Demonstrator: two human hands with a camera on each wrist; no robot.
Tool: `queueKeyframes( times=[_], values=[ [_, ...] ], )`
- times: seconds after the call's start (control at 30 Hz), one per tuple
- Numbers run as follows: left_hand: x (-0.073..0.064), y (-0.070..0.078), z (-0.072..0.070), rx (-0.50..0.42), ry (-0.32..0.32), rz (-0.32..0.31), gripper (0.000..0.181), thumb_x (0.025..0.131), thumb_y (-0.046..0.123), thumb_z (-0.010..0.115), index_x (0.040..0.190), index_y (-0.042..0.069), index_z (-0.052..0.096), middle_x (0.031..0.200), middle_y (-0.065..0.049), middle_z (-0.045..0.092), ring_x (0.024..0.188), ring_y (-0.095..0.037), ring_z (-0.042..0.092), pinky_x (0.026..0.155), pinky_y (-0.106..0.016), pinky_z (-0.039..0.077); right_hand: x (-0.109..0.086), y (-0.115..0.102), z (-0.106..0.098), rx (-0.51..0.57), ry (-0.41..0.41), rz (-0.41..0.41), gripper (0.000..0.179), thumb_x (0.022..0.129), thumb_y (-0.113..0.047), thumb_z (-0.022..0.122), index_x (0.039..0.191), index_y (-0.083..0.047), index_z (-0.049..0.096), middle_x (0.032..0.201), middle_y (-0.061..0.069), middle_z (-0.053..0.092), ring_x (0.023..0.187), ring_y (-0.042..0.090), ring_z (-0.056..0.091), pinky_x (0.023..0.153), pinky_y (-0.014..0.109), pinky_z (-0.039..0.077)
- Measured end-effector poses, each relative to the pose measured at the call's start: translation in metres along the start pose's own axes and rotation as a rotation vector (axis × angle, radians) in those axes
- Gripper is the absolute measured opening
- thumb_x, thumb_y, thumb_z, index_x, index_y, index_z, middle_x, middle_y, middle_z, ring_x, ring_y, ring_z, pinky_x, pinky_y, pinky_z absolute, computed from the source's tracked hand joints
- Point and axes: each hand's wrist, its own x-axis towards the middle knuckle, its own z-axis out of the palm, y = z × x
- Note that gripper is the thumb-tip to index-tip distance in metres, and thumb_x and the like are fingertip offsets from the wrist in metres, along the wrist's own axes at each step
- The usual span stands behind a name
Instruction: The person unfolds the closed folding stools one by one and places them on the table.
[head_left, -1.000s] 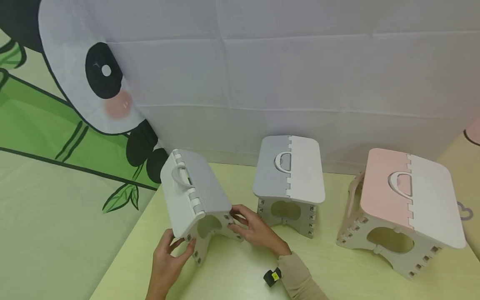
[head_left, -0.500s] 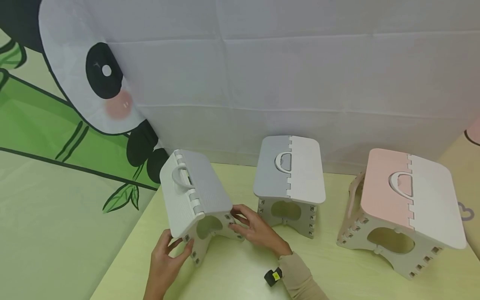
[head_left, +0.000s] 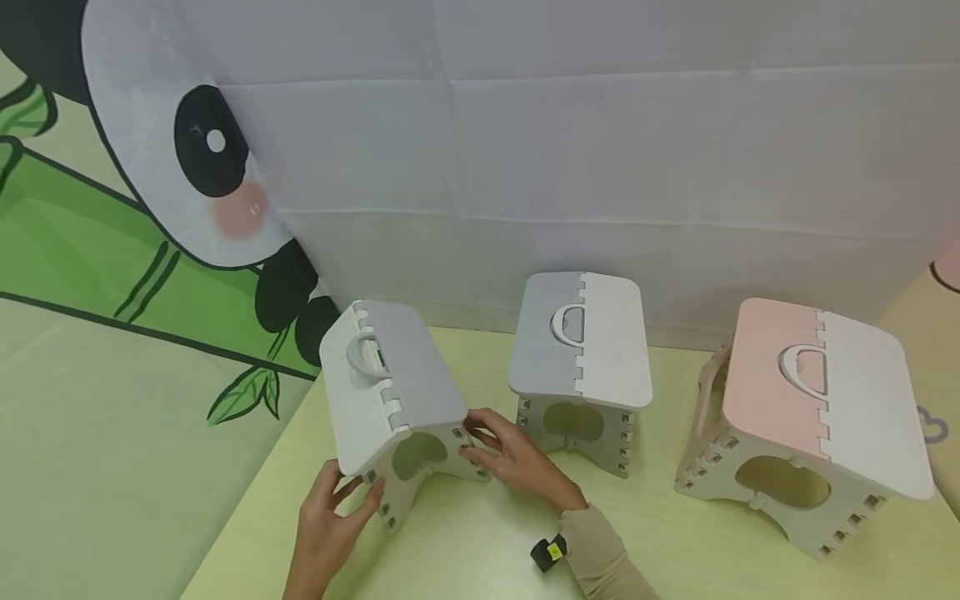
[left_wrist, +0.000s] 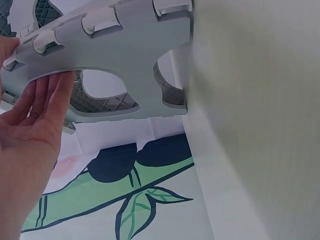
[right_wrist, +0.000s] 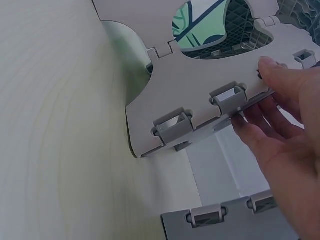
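Observation:
A small folding stool (head_left: pixel 420 358) with a white and grey top stands at the left of the table, its top peaked along the hinge and its handle raised. My left hand (head_left: pixel 322 533) holds its left leg panel by the near edge. In the left wrist view, the fingers (left_wrist: pixel 55 95) reach into that panel's opening. At the opposite side, my right hand (head_left: pixel 525 467) pinches the near edge of the right leg panel. The right wrist view shows the thumb (right_wrist: pixel 275 75) on the end panel and the other fingers behind the edge.
A grey and white folding stool (head_left: pixel 615 342) stands unfolded in the middle, close to my right hand. Farther right is a larger pink and white one (head_left: pixel 772 375). A printed cloth (head_left: pixel 562 150) hangs behind the table (head_left: pixel 450 550). A black strap piece (head_left: pixel 547 552) is at my right wrist.
My left hand has shifted slightly left with the left leg panel, so the legs stand a little wider and the peaked top is slightly flatter. My right hand keeps its hold almost unmoved.

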Motion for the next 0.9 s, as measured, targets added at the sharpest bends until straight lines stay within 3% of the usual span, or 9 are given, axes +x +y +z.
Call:
queueKeyframes(
  times=[0.37, 0.6, 0.9],
  values=[
    [-0.0016, -0.0006, -0.0049, -0.032, -0.031, 0.026, 0.056, 0.074, -0.024, 0.078, 0.124, -0.004, 0.062, 0.121, -0.001, 0.063, 0.115, -0.006, 0.06, 0.092, -0.019, 0.055, -0.0016, 0.0002, -0.0012, 0.02, -0.004, 0.019, 0.046, 0.1, 0.0, 0.064, 0.143, -0.001, 0.049, 0.141, 0.016, 0.052, 0.136, 0.03, 0.049, 0.117, 0.035, 0.037],
    [0.0, 0.0028, -0.0086, -0.049, -0.068, -0.01, 0.05, 0.08, -0.02, 0.076, 0.125, -0.004, 0.06, 0.123, 0.005, 0.061, 0.118, -0.006, 0.059, 0.095, -0.022, 0.054, -0.0018, 0.0009, -0.0017, 0.024, 0.006, 0.018, 0.046, 0.1, 0.0, 0.064, 0.143, -0.001, 0.05, 0.139, 0.016, 0.053, 0.135, 0.03, 0.049, 0.117, 0.034, 0.037],
    [-0.0024, 0.0008, -0.0058, -0.029, -0.017, 0.001, 0.055, 0.075, -0.023, 0.078, 0.124, -0.003, 0.062, 0.121, 0.0, 0.063, 0.115, -0.005, 0.06, 0.092, -0.019, 0.054, -0.0028, -0.0012, -0.0021, 0.04, -0.005, 0.03, 0.046, 0.101, -0.002, 0.064, 0.144, -0.001, 0.048, 0.141, 0.016, 0.051, 0.137, 0.03, 0.047, 0.118, 0.036, 0.036]
  ],
)
